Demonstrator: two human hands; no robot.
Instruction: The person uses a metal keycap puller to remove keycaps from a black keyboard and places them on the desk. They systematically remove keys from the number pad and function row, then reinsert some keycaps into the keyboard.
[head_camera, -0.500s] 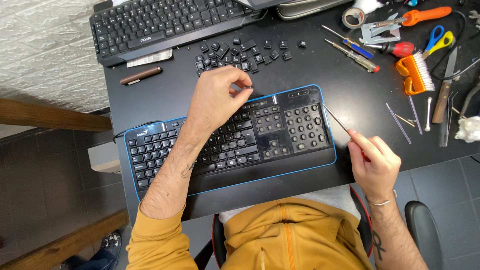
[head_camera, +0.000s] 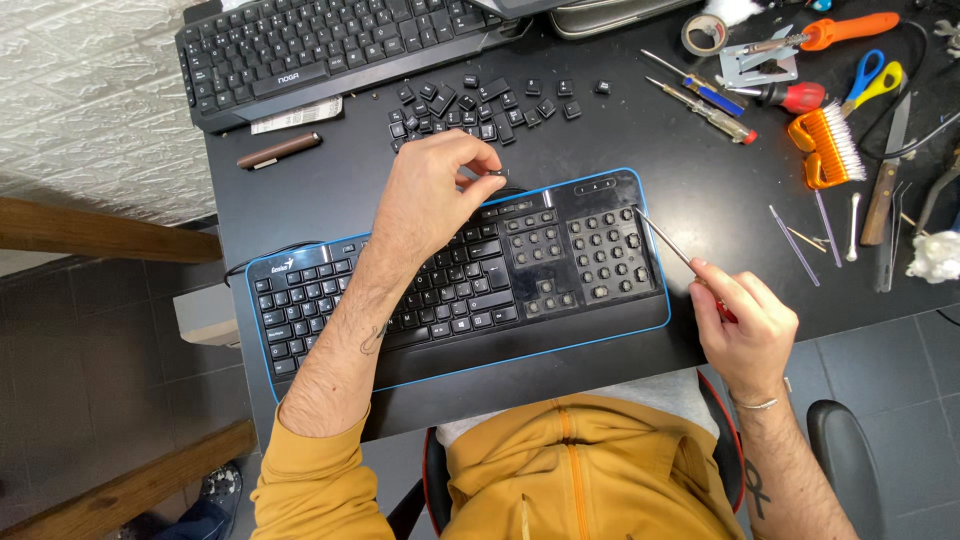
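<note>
A black keyboard with a blue rim lies tilted on the black desk; its right-hand key blocks are stripped to bare stems. My left hand hovers over the keyboard's top edge and pinches a small black keycap between thumb and fingers. My right hand rests at the desk's front edge, to the right of the keyboard, and grips a thin screwdriver whose metal tip reaches the keyboard's right side. A pile of loose black keycaps lies just beyond my left hand.
A second black keyboard sits at the back left, a brown pen beside it. Screwdrivers, tape roll, orange brush, scissors and thin picks crowd the right. A chair stands below.
My left hand has shifted slightly with the keycap pinched above the keyboard's top edge. My right hand and the screwdriver have stayed nearly in place.
</note>
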